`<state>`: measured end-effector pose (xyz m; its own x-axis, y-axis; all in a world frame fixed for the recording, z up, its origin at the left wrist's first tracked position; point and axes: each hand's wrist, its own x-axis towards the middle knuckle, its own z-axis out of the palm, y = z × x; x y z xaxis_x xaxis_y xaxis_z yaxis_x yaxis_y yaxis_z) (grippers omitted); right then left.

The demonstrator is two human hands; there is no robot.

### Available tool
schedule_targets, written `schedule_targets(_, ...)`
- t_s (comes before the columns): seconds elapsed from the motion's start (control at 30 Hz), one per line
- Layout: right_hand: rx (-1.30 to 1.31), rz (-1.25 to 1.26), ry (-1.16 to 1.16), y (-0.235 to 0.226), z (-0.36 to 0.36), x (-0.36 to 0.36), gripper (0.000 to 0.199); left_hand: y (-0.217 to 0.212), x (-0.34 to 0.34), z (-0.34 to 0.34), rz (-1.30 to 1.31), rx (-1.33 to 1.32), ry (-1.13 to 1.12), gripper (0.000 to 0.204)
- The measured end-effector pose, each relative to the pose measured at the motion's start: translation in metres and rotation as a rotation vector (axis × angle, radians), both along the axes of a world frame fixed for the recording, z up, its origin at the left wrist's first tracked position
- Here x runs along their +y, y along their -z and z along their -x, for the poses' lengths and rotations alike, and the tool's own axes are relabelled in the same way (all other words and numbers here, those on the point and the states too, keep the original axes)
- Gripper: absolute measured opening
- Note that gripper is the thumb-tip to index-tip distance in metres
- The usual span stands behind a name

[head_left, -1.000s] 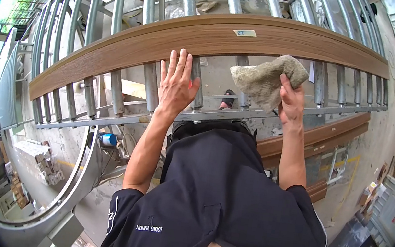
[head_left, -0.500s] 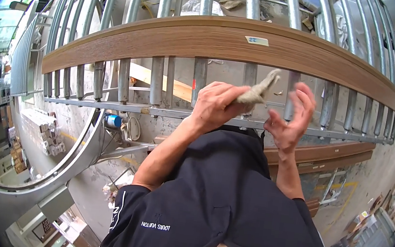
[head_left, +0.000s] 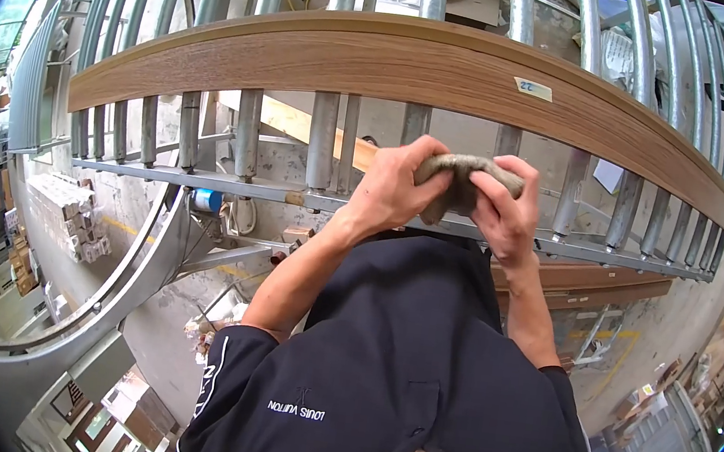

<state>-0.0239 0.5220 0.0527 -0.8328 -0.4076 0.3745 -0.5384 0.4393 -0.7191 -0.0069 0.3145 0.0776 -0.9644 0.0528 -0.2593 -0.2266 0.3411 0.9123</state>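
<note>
A folded grey-beige cloth (head_left: pixel 460 163) is bunched between my two hands, near my waist. My left hand (head_left: pixel 392 186) pinches one end of it, thumb underneath and fingers curled over. At the other end, my right hand (head_left: pixel 508 215) grips it with bent fingers. Beyond the hands, a long wood-grain board (head_left: pixel 354 67) lies across the metal rollers (head_left: pixel 322 135) of a conveyor. It bears a small pale label (head_left: pixel 533 89) right of its middle. Neither hand touches the board.
The conveyor's metal side rail (head_left: pixel 293 199) runs between my body and the board. A curved grey metal track (head_left: pixel 99 307) stands at the left, close to a stack of wrapped profiles (head_left: pixel 70 213). Brown boards (head_left: pixel 590 283) lie low to my right.
My right hand has come over to the cloth and taken hold of it; before, only the left held it. The cloth is now folded between both hands. The view has shifted slightly.
</note>
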Motion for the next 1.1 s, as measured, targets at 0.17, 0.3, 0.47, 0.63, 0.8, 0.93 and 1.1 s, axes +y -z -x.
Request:
schedule_targets(0.17,0.215,-0.095,0.254,0.014,0.019,-0.047,0.034,0.017,-0.035,0.019,0.058,0.291,-0.082,0.031)
schedule_targets(0.3,0.118,-0.241,0.305,0.026,0.041,-0.061,0.043,0.033,-0.115,0.046,0.373,0.594,-0.126,0.031)
schedule_targets(0.47,0.477,-0.544,0.171,0.027,0.063,-0.068,0.032,0.046,-0.241,0.061,0.893,0.612,-0.084,0.04)
schedule_targets(0.63,0.423,-0.417,-0.083,0.028,0.071,-0.114,0.019,0.068,-0.264,0.062,0.85,0.663,-0.128,0.022)
schedule_targets(0.8,0.296,-0.494,-0.095,0.024,0.074,-0.103,0.015,0.079,-0.279,0.06,0.814,0.653,-0.123,0.02)
schedule_targets(0.93,0.305,-0.451,-0.006,0.015,0.081,-0.053,0.018,0.072,-0.357,0.073,0.975,0.597,-0.176,0.037)
schedule_targets(1.1,0.293,-0.364,-0.078,0.022,0.078,-0.102,0.013,0.09,-0.406,0.08,1.168,0.339,-0.162,0.044)
